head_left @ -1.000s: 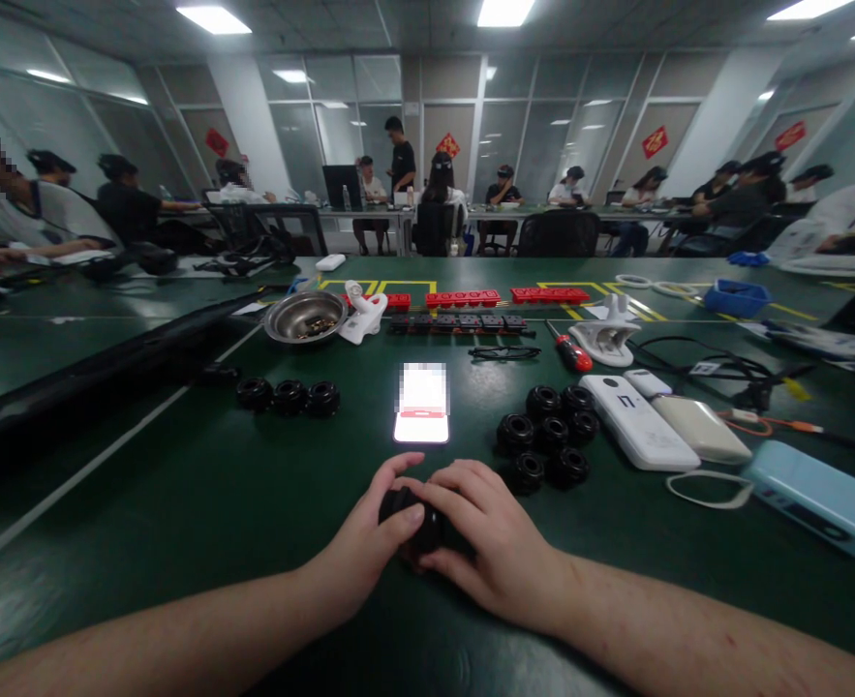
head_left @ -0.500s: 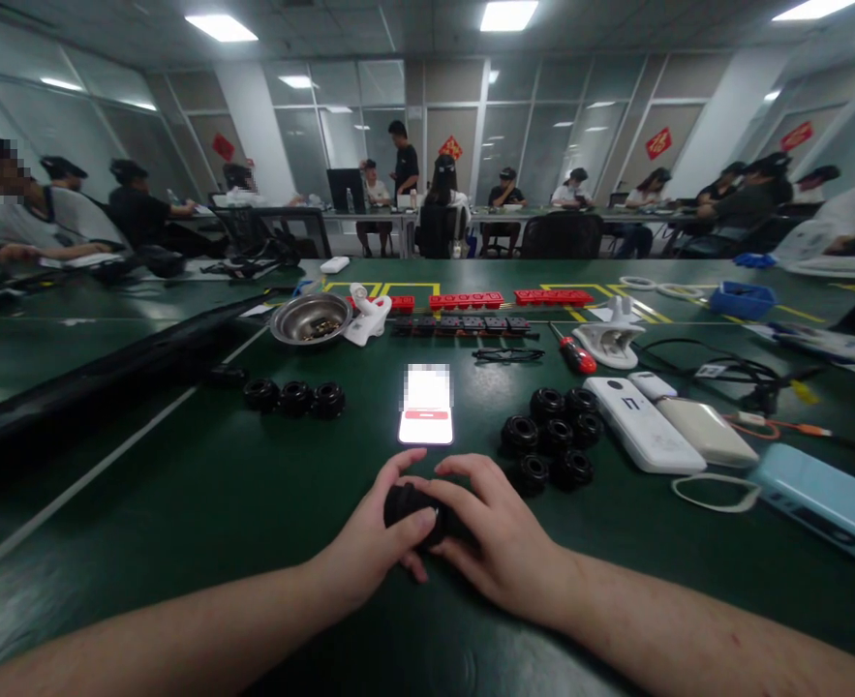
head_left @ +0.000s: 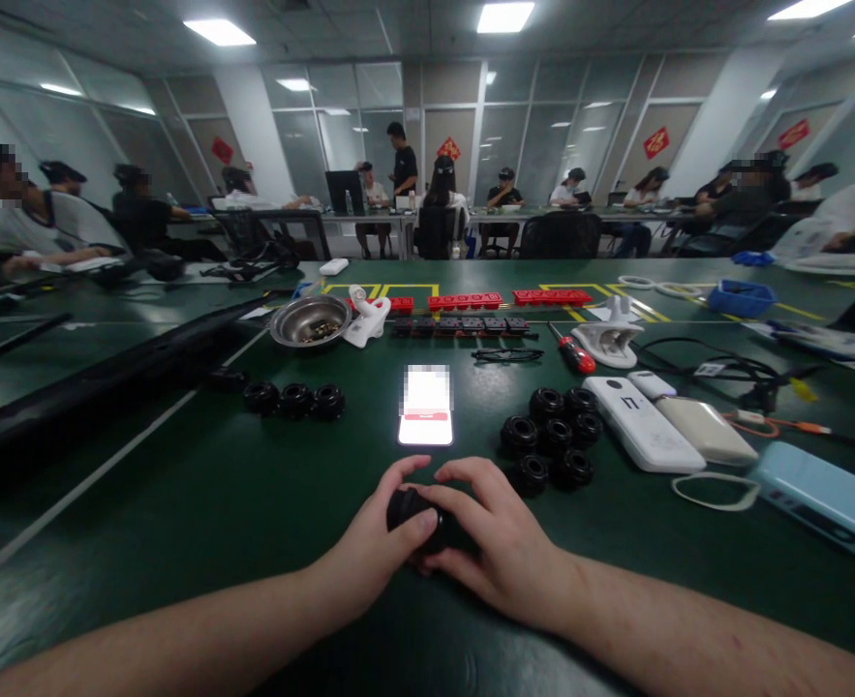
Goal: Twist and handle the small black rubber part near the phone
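Observation:
Both my hands meet at the near middle of the green table (head_left: 180,503) around one small black round part (head_left: 411,508). My left hand (head_left: 376,552) grips it from the left with thumb and fingers curled. My right hand (head_left: 496,547) closes over it from the right and hides most of it. Just beyond lies a lit phone (head_left: 425,407). To the right sits a cluster of several black round parts (head_left: 550,436). Three more black parts (head_left: 296,399) stand in a row to the left.
A metal bowl (head_left: 309,320), white clips (head_left: 365,315), red and black strips (head_left: 463,315), a red-handled screwdriver (head_left: 570,350), white and beige devices (head_left: 659,426), a light blue box (head_left: 826,499) and cables (head_left: 732,373) lie further back and right. A long black bar (head_left: 107,373) runs along the left. People sit at surrounding tables.
My hands have stayed together on the black part, with only small shifts of the fingers. The view has shifted slightly.

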Demonstrator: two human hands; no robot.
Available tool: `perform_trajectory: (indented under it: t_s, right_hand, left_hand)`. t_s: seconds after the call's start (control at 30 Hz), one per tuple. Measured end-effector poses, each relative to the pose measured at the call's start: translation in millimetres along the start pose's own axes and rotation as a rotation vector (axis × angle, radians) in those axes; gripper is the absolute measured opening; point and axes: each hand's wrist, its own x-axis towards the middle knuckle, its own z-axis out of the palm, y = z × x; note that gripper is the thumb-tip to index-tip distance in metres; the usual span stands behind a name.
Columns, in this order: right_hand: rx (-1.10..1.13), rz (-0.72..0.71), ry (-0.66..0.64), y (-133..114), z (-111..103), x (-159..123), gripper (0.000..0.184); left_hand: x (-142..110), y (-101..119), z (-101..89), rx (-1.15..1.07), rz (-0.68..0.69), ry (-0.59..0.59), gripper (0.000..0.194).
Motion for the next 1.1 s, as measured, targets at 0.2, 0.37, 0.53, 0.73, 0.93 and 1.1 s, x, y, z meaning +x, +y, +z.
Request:
perform_trajectory:
  t_s: [0.2, 0.37, 0.53, 0.73, 0.93, 1.1]
  right_hand:
    - [-0.025, 0.071, 0.012, -1.8, -1.5, 2.8, 0.057]
    - [0.055, 0.073, -0.034, 1.2, -2.4, 3.1, 0.052]
    - [0.07, -0.014, -0.001, 0.2, 1.3, -0.5, 0.035]
    - [0.035, 0.118, 0.003, 1.5, -0.2, 3.8, 0.058]
    - [0.123, 0.033, -0.014, -0.2, -0.5, 1.3, 0.038]
    - [0.062, 0.082, -0.004, 0.5, 2.1, 2.2, 0.045]
  left_hand:
    - [-1.7, -4.4, -0.1, -0.001, 0.004, -0.019, 0.05]
    - [-2.3, -3.9, -2.7, -0.021, 0.085, -0.014, 0.06]
    - [0.9, -6.0, -1.1, 0.016, -0.054, -0.017, 0.052]
    - [-1.6, -3.2, -1.3, 0.037, 0.07, 0.011, 0.055]
    - [0.0, -2.5, -0.5, -0.012, -0.031, -0.053, 0.05]
    - [-2.6, -3.8, 0.6, -0.031, 0.025, -0.019, 0.054]
